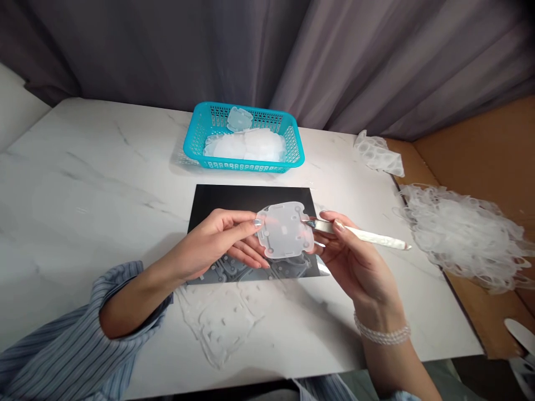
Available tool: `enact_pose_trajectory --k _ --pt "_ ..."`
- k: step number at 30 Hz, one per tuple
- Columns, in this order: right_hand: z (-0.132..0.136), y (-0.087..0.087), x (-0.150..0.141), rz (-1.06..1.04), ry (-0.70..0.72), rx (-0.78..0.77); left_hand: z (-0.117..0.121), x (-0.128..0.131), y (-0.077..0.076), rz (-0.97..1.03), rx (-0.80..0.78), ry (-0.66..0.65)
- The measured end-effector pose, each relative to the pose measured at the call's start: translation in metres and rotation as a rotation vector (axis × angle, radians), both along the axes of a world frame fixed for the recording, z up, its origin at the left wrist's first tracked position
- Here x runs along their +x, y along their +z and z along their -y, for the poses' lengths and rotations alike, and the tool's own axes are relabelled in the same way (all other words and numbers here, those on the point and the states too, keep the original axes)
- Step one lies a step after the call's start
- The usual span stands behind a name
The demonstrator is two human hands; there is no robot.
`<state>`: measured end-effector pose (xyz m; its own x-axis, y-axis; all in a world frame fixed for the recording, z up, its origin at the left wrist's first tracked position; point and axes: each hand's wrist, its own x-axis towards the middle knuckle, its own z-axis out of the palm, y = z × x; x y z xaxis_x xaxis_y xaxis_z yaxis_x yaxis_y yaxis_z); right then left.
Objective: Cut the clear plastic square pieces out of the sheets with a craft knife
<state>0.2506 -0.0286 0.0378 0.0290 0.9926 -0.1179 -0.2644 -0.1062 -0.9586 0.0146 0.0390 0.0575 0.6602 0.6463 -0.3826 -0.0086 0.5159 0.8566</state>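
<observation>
My left hand [213,242] pinches the left edge of a frosted, translucent moulded plastic piece [284,229] between thumb and fingers. My right hand [351,262] grips a craft knife [359,233] with a white-wrapped handle. Its metal tip touches the piece's right edge. The piece has small round bosses and slots, and it is held level above a black sheet [251,199]. A beaded bracelet [382,333] circles my right wrist, and a striped sleeve [125,295] is rolled back on my left forearm.
A turquoise plastic basket [244,164] holding similar pieces stands beyond the sheet on a white marble-patterned table [83,184]. Translucent trimmings lie in a heap [463,236] on cardboard at the right, with a smaller bunch [378,154] near the far corner.
</observation>
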Motion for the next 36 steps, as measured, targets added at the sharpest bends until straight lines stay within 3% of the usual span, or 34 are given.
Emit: enact_pose_trajectory --k 6,10,16,19,22,29,36 --pt "0.0005 0.0009 0.0009 -0.069 -0.062 -0.066 0.0003 -0.0001 0.0015 -0.052 0.004 -0.020" --pt "0.0013 0.0053 0.0021 -0.175 0.008 -0.100 0.0018 -0.0003 0.0010 -0.062 0.034 -0.052" --pt "0.0011 0.0093 0.0046 -0.341 0.110 -0.075 0.0009 -0.0024 -0.0052 0.162 0.184 0.037" --pt "0.0004 0.0097 0.0058 -0.332 0.128 -0.052 0.0008 -0.0032 -0.0067 0.211 0.199 0.104" --pt "0.0002 0.0096 0.0064 -0.323 0.134 -0.062 0.0020 -0.0027 -0.0066 0.122 0.247 0.164" --pt "0.0004 0.0064 0.0085 -0.324 0.130 -0.132 0.0029 -0.0006 -0.0060 0.100 0.222 0.178" --pt "-0.0017 0.0082 0.0058 -0.382 0.135 -0.108 0.0023 -0.0008 -0.0069 0.116 0.201 0.168"
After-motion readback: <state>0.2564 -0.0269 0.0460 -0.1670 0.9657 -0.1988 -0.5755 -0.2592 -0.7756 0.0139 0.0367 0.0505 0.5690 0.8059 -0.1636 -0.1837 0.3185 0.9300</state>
